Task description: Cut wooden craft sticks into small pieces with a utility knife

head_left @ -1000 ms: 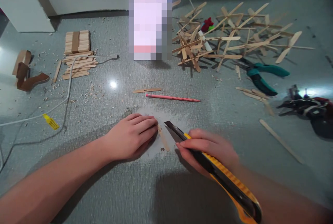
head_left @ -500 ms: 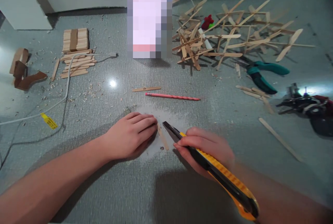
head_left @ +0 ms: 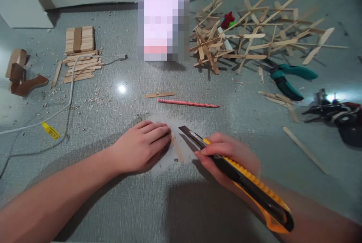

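My right hand [head_left: 232, 156] is closed round a yellow and black utility knife [head_left: 246, 179]. Its blade is extended and points up and left, a little to the right of a wooden craft stick [head_left: 177, 148] and apart from it. Over the upper end of that stick my left hand [head_left: 147, 145] presses down, fingers together and bent, so that end is hidden. A patch of pale dust surrounds the stick. Just beyond my hands lie a red pencil [head_left: 188, 103] and another craft stick [head_left: 160, 95] with a small slot in it.
Joined craft sticks [head_left: 254, 35] spread over the back right, near teal-handled pliers [head_left: 287, 81] and a dark tool [head_left: 336, 116]. At the left are a banded stick bundle [head_left: 86, 39], loose sticks, a white cable [head_left: 72, 84] and brown paper strips [head_left: 28, 81]. A blurred-out upright object [head_left: 158, 17] stands behind.
My right hand has drawn the knife slightly right, away from the craft stick, and the blade shows more fully. My left hand stays on the stick. The view has shifted slightly.
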Demonstrator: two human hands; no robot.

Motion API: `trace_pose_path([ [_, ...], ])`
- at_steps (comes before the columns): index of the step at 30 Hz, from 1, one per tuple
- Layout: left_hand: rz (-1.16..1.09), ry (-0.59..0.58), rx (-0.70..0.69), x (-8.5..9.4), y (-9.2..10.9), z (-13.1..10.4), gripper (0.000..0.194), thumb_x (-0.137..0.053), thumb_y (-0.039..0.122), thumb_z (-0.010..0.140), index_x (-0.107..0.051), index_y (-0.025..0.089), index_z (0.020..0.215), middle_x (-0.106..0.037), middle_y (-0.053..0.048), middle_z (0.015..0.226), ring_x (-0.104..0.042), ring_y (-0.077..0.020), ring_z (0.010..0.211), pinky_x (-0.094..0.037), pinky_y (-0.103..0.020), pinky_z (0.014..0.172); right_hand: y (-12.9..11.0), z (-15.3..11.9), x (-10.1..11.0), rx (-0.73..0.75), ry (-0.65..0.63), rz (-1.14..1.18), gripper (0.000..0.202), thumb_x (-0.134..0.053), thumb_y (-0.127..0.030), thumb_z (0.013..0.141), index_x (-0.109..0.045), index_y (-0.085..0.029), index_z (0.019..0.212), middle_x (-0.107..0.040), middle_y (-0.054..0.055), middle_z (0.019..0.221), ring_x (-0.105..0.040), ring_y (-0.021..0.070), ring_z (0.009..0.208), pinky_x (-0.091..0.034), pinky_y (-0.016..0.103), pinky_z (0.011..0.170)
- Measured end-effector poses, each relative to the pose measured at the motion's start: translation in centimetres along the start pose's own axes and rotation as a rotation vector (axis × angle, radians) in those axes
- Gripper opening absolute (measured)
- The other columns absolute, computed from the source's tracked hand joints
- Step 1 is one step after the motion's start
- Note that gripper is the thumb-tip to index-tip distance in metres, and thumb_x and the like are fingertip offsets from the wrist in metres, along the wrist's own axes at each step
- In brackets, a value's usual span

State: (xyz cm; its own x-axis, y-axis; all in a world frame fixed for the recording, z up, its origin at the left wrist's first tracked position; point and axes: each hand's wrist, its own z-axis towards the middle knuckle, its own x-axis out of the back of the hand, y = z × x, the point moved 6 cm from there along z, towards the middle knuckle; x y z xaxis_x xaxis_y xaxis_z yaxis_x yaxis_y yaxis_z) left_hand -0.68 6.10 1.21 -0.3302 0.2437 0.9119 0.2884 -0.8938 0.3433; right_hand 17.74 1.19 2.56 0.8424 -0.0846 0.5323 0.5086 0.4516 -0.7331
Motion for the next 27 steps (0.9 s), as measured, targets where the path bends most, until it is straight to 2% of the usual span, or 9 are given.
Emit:
trace_pose_path([
  [9, 0.013, -0.005, -0.002, 0.0, 0.01, 0.14, 0.029, -0.05, 0.021, 0.101, -0.061, 0.01, 0.126, -0.066, -0.012, 0.133, -0.064, -0.0247, 0.12, -0.053, -0.041, 0.101, -0.26, 0.11, -0.09, 0.032, -0.031, 0.007, 0.017, -0.065, -0.01, 0.087, -0.06, -0.025, 0.091, -0.056, -0.003, 0.074, -0.055, 0.0101, 0.058, -0.047, 0.022, 0.053],
  [13, 0.021, 0.004, -0.005, 0.1, 0.15, 0.17, 0.029, -0.05, 0.022, 0.101, -0.061, 0.01, 0.125, -0.067, -0.013, 0.131, -0.065, -0.0245, 0.119, -0.054, -0.041, 0.1, -0.02, -0.13, 0.01, 0.008, 0.033, 0.01, 0.016, -0.064, -0.013, 0.086, -0.056, -0.026, 0.089, -0.054, -0.004, 0.069, -0.053, 0.0114, 0.056, -0.046, 0.024, 0.051],
  [15, 0.023, 0.01, -0.008, 0.1, 0.19, 0.16, 0.029, -0.05, 0.021, 0.101, -0.061, 0.009, 0.124, -0.067, -0.013, 0.13, -0.065, -0.0247, 0.118, -0.054, -0.041, 0.1, 0.05, -0.24, 0.13, -0.015, 0.051, -0.001, 0.016, -0.06, -0.014, 0.087, -0.058, -0.027, 0.097, -0.061, -0.002, 0.072, -0.059, 0.0137, 0.06, -0.05, 0.027, 0.055],
  [19, 0.033, 0.013, -0.014, -0.05, 0.23, 0.08, 0.029, -0.05, 0.021, 0.101, -0.061, 0.009, 0.125, -0.066, -0.014, 0.132, -0.064, -0.025, 0.12, -0.054, -0.041, 0.102, 0.1, -0.2, -0.18, -0.076, -0.045, -0.061, 0.027, -0.054, -0.016, 0.088, -0.061, -0.027, 0.111, -0.074, 0.004, 0.092, -0.073, 0.0197, 0.083, -0.061, 0.032, 0.072],
  [27, 0.048, 0.011, -0.015, -0.35, 0.31, -0.05, 0.029, -0.051, 0.018, 0.1, -0.062, 0.008, 0.125, -0.066, -0.014, 0.131, -0.063, -0.0245, 0.12, -0.052, -0.04, 0.104, 0.22, 0.1, -0.14, -0.088, 0.002, -0.079, 0.018, -0.073, -0.018, 0.085, -0.062, -0.029, 0.095, -0.075, 0.0, 0.084, -0.073, 0.0172, 0.071, -0.061, 0.029, 0.063],
])
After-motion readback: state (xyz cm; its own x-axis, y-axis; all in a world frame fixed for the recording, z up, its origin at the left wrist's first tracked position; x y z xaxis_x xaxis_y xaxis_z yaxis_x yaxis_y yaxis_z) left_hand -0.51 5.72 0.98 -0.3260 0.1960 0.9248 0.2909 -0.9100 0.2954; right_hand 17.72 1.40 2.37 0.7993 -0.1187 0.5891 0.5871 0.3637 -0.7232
